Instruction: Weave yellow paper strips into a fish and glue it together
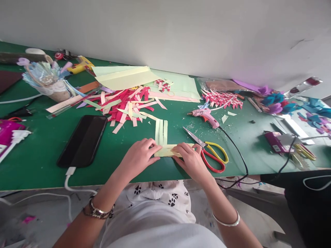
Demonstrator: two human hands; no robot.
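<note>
Pale green and yellow paper strips (161, 132) lie on the green table in an L shape, some upright and some running sideways at the bottom. At the corner where they cross, my left hand (141, 155) has its thumb and fingers closed on the strips. My right hand (190, 159) pinches the sideways yellow strips (167, 151) a little further right, its fingers partly covering them. Scissors (204, 144) with one red and one yellow handle lie just beyond my right hand, blades pointing to the upper left.
A pile of pink, red and green paper strips (126, 106) lies behind my hands. Left stands a plugged-in black phone (82, 141). A pink glue gun (205, 115) trails its cord rightward. Pale paper sheets (124, 77) and a woven red-and-pink piece (222, 99) lie toward the wall.
</note>
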